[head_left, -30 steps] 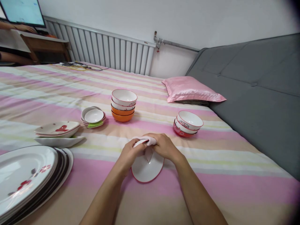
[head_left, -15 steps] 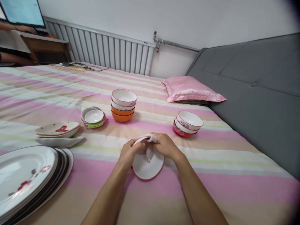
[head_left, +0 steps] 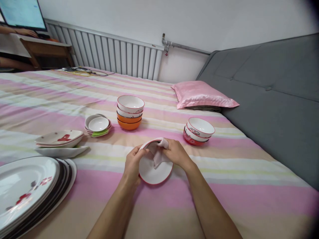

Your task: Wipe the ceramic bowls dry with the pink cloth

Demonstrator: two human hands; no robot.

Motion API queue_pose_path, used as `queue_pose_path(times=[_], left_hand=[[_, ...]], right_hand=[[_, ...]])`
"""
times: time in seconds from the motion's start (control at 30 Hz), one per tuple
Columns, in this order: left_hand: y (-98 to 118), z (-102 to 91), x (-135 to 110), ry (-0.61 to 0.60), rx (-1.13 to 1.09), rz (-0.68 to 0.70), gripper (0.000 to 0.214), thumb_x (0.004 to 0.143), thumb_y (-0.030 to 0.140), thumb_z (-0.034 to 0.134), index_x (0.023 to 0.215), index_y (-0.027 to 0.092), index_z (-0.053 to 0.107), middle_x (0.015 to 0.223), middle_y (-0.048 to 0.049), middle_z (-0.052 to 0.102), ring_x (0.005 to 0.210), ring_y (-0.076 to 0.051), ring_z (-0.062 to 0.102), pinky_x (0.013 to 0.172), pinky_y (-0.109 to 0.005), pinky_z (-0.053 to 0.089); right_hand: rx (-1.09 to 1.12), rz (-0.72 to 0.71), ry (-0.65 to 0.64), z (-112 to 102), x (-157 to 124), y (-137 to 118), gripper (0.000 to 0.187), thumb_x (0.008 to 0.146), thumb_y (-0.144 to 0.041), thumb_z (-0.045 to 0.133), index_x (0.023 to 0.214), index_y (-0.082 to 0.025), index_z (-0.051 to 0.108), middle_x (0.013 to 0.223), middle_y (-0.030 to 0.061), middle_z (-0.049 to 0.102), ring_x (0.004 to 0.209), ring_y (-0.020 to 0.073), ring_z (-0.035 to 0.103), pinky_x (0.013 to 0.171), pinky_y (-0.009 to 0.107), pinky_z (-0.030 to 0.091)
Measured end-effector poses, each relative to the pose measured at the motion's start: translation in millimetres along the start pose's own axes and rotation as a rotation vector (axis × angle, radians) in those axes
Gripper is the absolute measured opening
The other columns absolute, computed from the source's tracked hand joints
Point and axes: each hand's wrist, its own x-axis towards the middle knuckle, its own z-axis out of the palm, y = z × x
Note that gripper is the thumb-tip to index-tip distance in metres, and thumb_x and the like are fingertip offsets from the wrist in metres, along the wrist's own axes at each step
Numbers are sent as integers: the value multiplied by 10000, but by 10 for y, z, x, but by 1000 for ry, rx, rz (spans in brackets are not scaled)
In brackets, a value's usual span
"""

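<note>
My left hand [head_left: 132, 163] grips the left rim of a white bowl with a red rim [head_left: 154, 172], tilted so its inside faces me. My right hand [head_left: 177, 153] pinches a small pale pink cloth [head_left: 159, 155] against the bowl's upper inside edge, and part of the cloth hangs down into the bowl. Both hands are closed, just above the striped bedspread [head_left: 224, 186].
Nearby on the bed are a stack of white and orange bowls [head_left: 130, 112], two red-patterned bowls [head_left: 198, 130], small saucers [head_left: 98, 125], flat dishes [head_left: 59, 141] and large plates [head_left: 27, 189]. A pink pillow [head_left: 201, 94] and grey headboard [head_left: 269, 86] lie to the right. A person's arm shows at a desk [head_left: 40, 43] far left.
The bowl has tipped up more towards me and risen slightly. The cloth has moved from the rim down into the bowl's inside.
</note>
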Motion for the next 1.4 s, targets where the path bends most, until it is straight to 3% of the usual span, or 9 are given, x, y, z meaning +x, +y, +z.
queue_pose_path(times=[0.37, 0.43, 0.6, 0.67, 0.77, 0.97, 1.1, 1.23, 1.4], left_hand=[[60, -40, 48, 178, -89, -81, 310, 571, 281, 716, 842, 160, 625, 650, -5, 617, 594, -171, 576, 547, -267, 434], [62, -49, 60, 207, -72, -99, 322, 583, 285, 717, 864, 159, 623, 690, -20, 634, 627, -186, 592, 567, -281, 449], [61, -54, 61, 199, -14, -93, 364, 608, 328, 734, 908, 151, 628, 673, 4, 595, 623, -154, 563, 584, -259, 442], [65, -47, 47, 191, 10, -85, 354, 610, 341, 739, 885, 152, 622, 659, 11, 582, 606, -141, 548, 571, -244, 428], [72, -35, 22, 172, 34, -82, 330, 608, 352, 740, 839, 157, 609, 664, 4, 593, 597, -138, 547, 552, -230, 405], [81, -12, -11, 88, 60, -50, 324, 629, 334, 723, 879, 158, 615, 706, -15, 626, 615, -151, 563, 560, -233, 399], [82, -8, -20, 92, 138, -2, 340, 655, 332, 720, 924, 151, 618, 592, 32, 539, 521, -109, 462, 498, -213, 319], [70, -12, -19, 58, 207, 20, 420, 660, 388, 739, 980, 139, 631, 641, 17, 565, 562, -115, 478, 519, -220, 326], [21, -27, 4, -7, 272, 97, 569, 631, 412, 778, 1107, 137, 630, 953, -93, 681, 816, -212, 608, 673, -269, 435]], right_hand=[[87, -2, 17, -2, 4, 65, 208, 863, -320, 487, 895, -222, 668, 891, 39, 731, 817, 223, 657, 684, 281, 430], [145, 26, 118, -26, 23, 101, 229, 860, -336, 482, 879, -208, 672, 885, 51, 732, 835, 241, 659, 704, 302, 441], [274, 185, 567, -56, 71, 179, 281, 830, -397, 495, 927, -177, 641, 902, 86, 723, 879, 267, 655, 755, 340, 459], [291, 233, 637, -42, 79, 180, 272, 803, -372, 511, 959, -176, 618, 924, 88, 714, 893, 267, 648, 771, 344, 460], [306, 262, 582, -4, 70, 128, 257, 761, -307, 517, 982, -191, 578, 924, 72, 698, 858, 248, 645, 764, 337, 466], [168, 297, 303, 41, -18, -96, 267, 736, -243, 511, 998, -193, 522, 915, 75, 677, 848, 243, 634, 734, 322, 459], [100, 299, 158, 68, -49, -167, 268, 752, -224, 502, 1017, -187, 509, 961, 93, 671, 885, 251, 635, 736, 321, 448], [52, 312, 143, 121, -35, -153, 219, 760, -234, 515, 976, -196, 505, 947, 99, 670, 872, 262, 638, 707, 315, 441], [156, 300, 134, 224, -15, -118, 272, 752, -273, 567, 1005, -202, 497, 984, 98, 662, 912, 257, 624, 755, 335, 445]])
